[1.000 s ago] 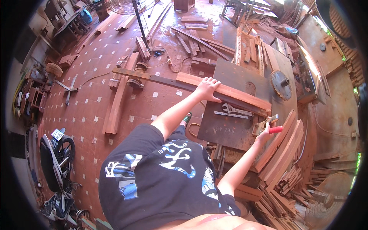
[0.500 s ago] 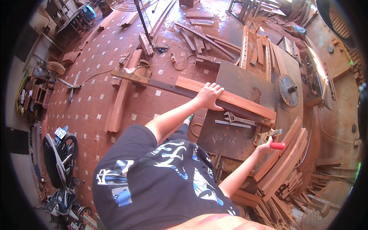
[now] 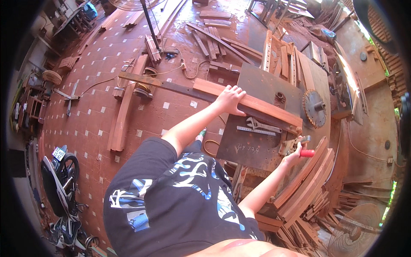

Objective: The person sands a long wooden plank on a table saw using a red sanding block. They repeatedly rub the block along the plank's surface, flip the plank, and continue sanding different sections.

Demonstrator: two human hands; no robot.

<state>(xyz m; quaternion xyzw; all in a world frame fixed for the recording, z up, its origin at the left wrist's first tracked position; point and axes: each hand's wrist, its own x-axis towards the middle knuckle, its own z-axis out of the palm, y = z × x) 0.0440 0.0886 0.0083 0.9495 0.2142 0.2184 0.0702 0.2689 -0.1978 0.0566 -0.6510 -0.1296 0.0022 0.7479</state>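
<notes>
A reddish-brown wooden board (image 3: 266,104) lies along a dark metal bar (image 3: 184,93) that crosses the steel table plate (image 3: 233,137). My left hand (image 3: 231,100) is closed over the board, with the fingers on top and the thumb at the near side. At the plate's right edge my right hand (image 3: 293,156) grips a metal clamp-like fitting with a red handle (image 3: 307,153) sticking out past it. Part of that fitting is hidden by my fingers. An adjustable wrench (image 3: 262,125) and a steel ruler (image 3: 256,131) lie on the plate between my hands.
A toothed circular saw blade (image 3: 314,108) stands upright beyond the plate. Long planks (image 3: 305,188) are stacked at the right, near my right forearm. A beam (image 3: 128,111) and a motorcycle (image 3: 62,180) are at the left. Cables and timber lie across the tiled floor (image 3: 96,115).
The whole view has shifted a little, so things sit slightly farther left in the picture. Both hands keep their holds, and the board has not visibly moved along the bar.
</notes>
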